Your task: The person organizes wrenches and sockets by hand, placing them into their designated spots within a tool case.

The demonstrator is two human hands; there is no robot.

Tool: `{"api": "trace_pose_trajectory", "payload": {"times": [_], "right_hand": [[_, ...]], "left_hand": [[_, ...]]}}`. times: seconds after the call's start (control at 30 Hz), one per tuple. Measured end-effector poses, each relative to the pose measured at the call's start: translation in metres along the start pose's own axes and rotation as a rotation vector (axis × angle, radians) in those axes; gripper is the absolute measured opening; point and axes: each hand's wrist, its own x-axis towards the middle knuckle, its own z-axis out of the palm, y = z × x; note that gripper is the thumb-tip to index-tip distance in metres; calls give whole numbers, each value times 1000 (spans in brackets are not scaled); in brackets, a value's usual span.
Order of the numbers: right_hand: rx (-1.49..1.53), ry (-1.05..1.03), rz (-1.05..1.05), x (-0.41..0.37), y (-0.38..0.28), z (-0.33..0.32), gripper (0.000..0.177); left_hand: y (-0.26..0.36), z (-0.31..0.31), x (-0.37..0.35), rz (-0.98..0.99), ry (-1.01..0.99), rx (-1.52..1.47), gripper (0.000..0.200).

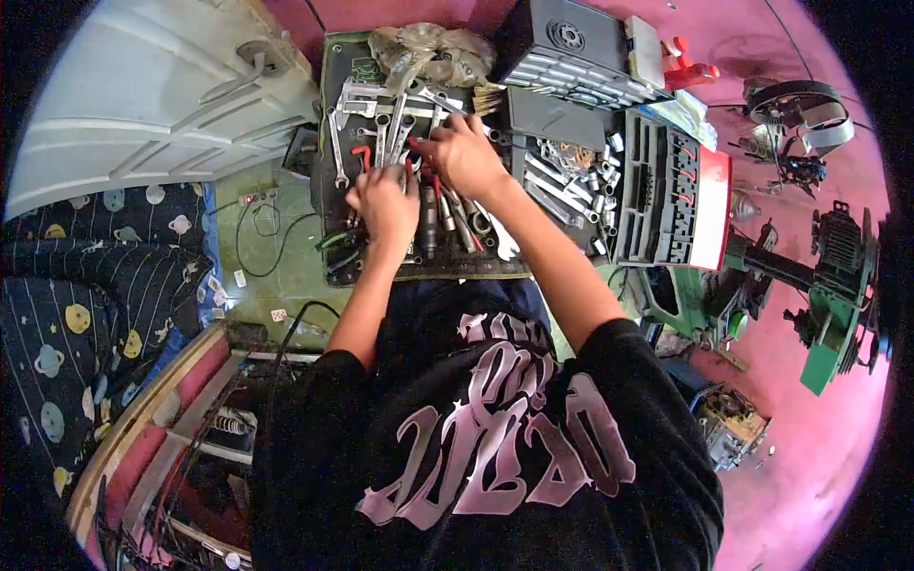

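Observation:
My left hand (386,205) is over the tools on the dark mat (333,71), its fingers bent around or beside a red-handled tool (409,173); its grip cannot be made out. Farther forward and to the right, my right hand (462,157) has its fingers curled near another red handle (415,143), and what it holds is partly hidden. Several wrenches (383,138) lie side by side beyond my hands. A red hex-shaped tool (362,154) is left of them. Between my forearms lie a black-handled tool (428,224) and several other hand tools.
An open socket case (657,190) stands right of the mat, beside loose sockets (600,195). Behind are a black box (571,43) and a crumpled plastic bag (428,52). A white door (171,95) is at left, a green machine (828,324) at right.

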Motion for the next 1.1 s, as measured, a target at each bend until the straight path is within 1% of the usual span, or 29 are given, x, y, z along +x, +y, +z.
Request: {"api": "trace_pose_trajectory", "payload": {"times": [0.03, 0.1, 0.13, 0.23, 0.37, 0.43, 0.47, 0.53, 0.67, 0.73, 0.8, 0.87, 0.9, 1.0, 1.03, 1.1], "right_hand": [[-3, -3, 0, 11, 1, 2, 30], [-127, -140, -93, 30, 4, 5, 30], [-130, -142, -93, 36, 5, 10, 30], [-183, -165, -129, 47, 4, 24, 28], [-219, -161, -109, 51, 2, 36, 29], [-236, -213, -139, 54, 2, 37, 30], [-236, -214, -138, 53, 3, 37, 30], [-174, -131, -145, 49, 8, 34, 31], [-137, -167, -125, 45, 13, 28, 31], [-100, -167, -94, 43, 12, 29, 31], [-132, -138, -90, 43, 9, 30, 30], [-158, -108, -111, 42, 4, 31, 23], [-116, -64, -122, 41, 0, 28, 22], [-37, -23, -163, 45, -7, 35, 21], [2, 25, -150, 48, -12, 39, 20], [-22, 52, -199, 54, -19, 42, 20]], "left_hand": [[5, 4, 4, -7, -15, -3, 22], [7, 20, 12, -6, -12, 37, 29], [8, 25, 16, -6, -12, 34, 29], [9, 35, 24, -65, -28, 41, 41], [6, 38, 25, -44, -22, 1, 41], [5, 41, 26, -48, -24, -6, 32], [4, 42, 27, -47, -25, -6, 32], [4, 45, 28, -32, -32, -22, 31], [7, 46, 29, -62, -62, -63, 32], [3, 44, 26, -28, -18, -83, 28], [-9, 36, 22, -2, 48, -78, 27], [-19, 17, 19, -51, 56, -101, 26], [-31, 14, 16, -31, 98, -69, 25], [-49, -6, 6, -148, 142, -31, 22], [-51, -16, 2, -200, 115, -17, 22], [-63, -21, -6, -208, 132, -8, 26]]}}
